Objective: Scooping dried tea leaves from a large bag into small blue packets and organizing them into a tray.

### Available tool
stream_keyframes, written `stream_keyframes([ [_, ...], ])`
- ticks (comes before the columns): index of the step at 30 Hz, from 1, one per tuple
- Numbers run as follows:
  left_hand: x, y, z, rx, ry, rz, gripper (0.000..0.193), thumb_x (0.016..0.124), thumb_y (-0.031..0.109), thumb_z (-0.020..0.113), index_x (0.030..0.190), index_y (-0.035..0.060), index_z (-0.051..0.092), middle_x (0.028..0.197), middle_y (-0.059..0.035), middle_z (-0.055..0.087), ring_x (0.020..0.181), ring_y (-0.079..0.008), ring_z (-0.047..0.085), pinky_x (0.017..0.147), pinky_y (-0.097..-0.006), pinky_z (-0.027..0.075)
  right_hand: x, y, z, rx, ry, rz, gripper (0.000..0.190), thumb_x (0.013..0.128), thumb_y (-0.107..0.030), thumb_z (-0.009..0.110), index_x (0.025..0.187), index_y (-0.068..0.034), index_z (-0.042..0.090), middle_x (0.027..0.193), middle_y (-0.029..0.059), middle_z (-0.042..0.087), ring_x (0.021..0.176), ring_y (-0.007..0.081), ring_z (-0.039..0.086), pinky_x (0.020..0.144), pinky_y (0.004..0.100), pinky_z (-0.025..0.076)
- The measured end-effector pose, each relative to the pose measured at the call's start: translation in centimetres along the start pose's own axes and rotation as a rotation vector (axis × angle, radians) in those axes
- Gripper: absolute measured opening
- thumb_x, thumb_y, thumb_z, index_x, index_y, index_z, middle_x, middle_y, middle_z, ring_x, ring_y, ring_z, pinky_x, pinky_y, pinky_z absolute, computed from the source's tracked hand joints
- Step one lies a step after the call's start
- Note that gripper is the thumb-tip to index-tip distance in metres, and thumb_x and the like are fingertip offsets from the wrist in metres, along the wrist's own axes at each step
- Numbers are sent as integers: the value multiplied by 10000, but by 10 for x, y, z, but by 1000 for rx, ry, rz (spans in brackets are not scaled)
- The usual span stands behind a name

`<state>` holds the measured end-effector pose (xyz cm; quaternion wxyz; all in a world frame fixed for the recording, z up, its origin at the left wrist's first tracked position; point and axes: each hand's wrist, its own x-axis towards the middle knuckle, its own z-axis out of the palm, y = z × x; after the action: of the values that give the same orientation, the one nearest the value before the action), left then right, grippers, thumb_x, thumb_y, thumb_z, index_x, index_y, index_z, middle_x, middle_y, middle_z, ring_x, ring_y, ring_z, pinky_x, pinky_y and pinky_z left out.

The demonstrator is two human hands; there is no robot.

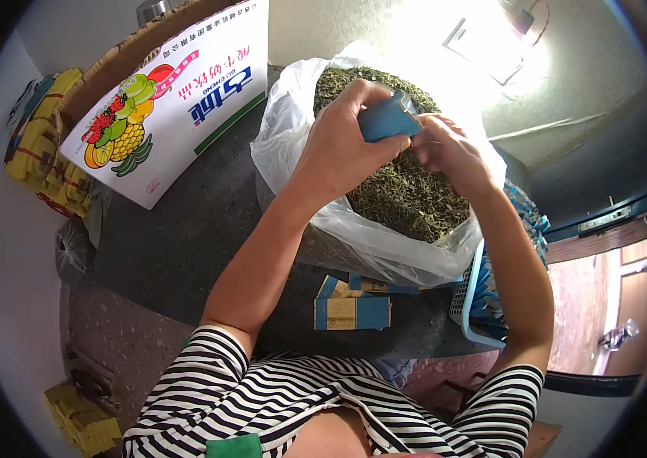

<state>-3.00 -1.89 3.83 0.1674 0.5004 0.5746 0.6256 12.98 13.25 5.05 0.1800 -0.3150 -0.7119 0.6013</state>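
Note:
My left hand [343, 140] grips a small blue carton [387, 119] above a clear plastic bag [283, 134] full of dried green leaves [409, 200]. The carton is tilted, its end facing right. My right hand [452, 146] is at that end, fingertips bent close to its edge; whether they pinch anything is hard to tell. Below the bag, several flat blue and tan cartons [374, 314] lie overlapped on the dark table [186, 257].
A large printed cardboard box [169, 103] stands at the upper left. At the right table edge is a light blue plastic basket [461, 303] of blue packets [487, 292]. Yellow bundles [43, 154] are stacked at the far left, and more yellow pieces [83, 421] sit lower left.

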Motion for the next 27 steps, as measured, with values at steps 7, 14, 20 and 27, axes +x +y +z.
stream_keyframes([
  [7,-4,0,8,94,-50,-6,484,760,207,785,1156,27,572,1036,-162,664,927,-274,676,837,-385,532,-43,-49,-27,-30,138,13,271,1031,-287,518,1118,-54,624,757,-12,545,623,73,498,551,214,383],
  [14,-5,-3,18,51,-85,-33,472,754,209,789,1135,27,578,1008,-148,667,932,-272,669,839,-395,526,-61,-70,-20,-27,85,18,242,1035,-236,496,1071,-45,640,712,-18,517,572,69,450,519,226,356],
  [20,-7,-3,26,65,-136,-9,486,735,195,830,1116,38,573,1036,-106,644,968,-210,636,875,-341,516,-62,-66,13,-468,-20,-172,221,1032,-173,472,1066,-32,638,709,-3,542,625,67,507,555,232,409],
  [27,-5,-6,25,-40,-98,-20,484,741,222,811,1115,12,587,987,-150,659,918,-243,661,813,-370,530,-82,-84,7,-761,155,-417,158,995,-100,526,1064,-20,644,717,-6,524,637,57,474,576,224,397],
])
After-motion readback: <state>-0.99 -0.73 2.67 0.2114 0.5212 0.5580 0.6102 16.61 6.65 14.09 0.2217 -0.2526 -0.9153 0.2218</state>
